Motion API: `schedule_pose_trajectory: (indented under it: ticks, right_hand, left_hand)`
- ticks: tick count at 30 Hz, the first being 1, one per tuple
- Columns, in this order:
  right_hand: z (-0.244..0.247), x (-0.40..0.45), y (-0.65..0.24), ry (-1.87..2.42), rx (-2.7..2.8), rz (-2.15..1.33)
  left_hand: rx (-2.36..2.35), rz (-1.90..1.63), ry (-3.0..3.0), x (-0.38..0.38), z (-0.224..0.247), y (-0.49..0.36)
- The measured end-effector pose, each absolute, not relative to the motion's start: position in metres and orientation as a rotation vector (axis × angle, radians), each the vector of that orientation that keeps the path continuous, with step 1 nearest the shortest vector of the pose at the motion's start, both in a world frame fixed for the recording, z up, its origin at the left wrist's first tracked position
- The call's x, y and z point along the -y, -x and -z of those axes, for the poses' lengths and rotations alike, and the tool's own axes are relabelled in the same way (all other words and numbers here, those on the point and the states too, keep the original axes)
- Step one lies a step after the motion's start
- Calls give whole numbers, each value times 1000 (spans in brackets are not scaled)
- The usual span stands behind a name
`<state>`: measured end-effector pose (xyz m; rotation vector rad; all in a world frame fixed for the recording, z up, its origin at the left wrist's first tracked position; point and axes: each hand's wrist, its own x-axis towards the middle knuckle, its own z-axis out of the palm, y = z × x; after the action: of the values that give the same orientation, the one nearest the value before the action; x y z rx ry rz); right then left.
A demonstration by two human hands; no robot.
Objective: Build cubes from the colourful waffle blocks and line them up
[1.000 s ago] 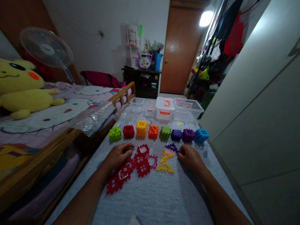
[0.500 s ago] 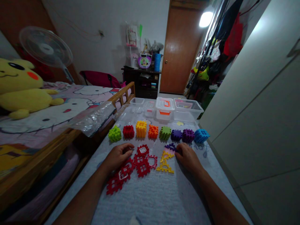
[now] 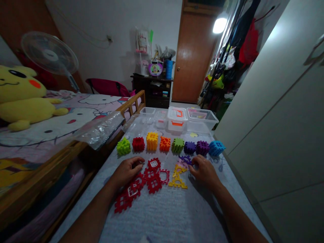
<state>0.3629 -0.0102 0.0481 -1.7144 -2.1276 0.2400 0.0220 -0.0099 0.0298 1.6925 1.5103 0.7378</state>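
Note:
My right hand [image 3: 204, 170] pinches the near edge of a purple triangular building piece [image 3: 186, 160], which lies partly over a pale pink piece [image 3: 182, 164]. Two yellow triangular pieces [image 3: 178, 182] are just below and left of it. My left hand [image 3: 128, 169] rests on the cloth, thumb and forefinger apart, with nothing seen between them. Right beside it lie several flat red interlocking pieces [image 3: 154, 184], some with white window details. A pinkish-red square frame [image 3: 164, 176] touches their right side.
Behind my hands runs a row of stacked interlocking blocks, from a lime stack [image 3: 123, 146] to a blue stack [image 3: 217, 147]. Clear plastic boxes [image 3: 202, 115] and a lidded box with orange clips [image 3: 176, 125] stand farther back. A wooden bed rail [image 3: 76, 148] borders the left side.
The purple triangular piece has tilted slightly in my right hand's fingers and shifted a little to the right. My left hand stays in place.

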Motion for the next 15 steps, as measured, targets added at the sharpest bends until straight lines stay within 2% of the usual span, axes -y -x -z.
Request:
schedule_pose_trajectory:
  ticks: [6, 15]
  right_hand:
    - [-65, 3, -375, 1699, 1973, -96]
    - [-68, -23, -353, 1952, 1870, 145]
  left_hand:
    - [-1501, -736, -1710, 8, -28, -21]
    - [-1514, -709, -1734, 8, -30, -21]
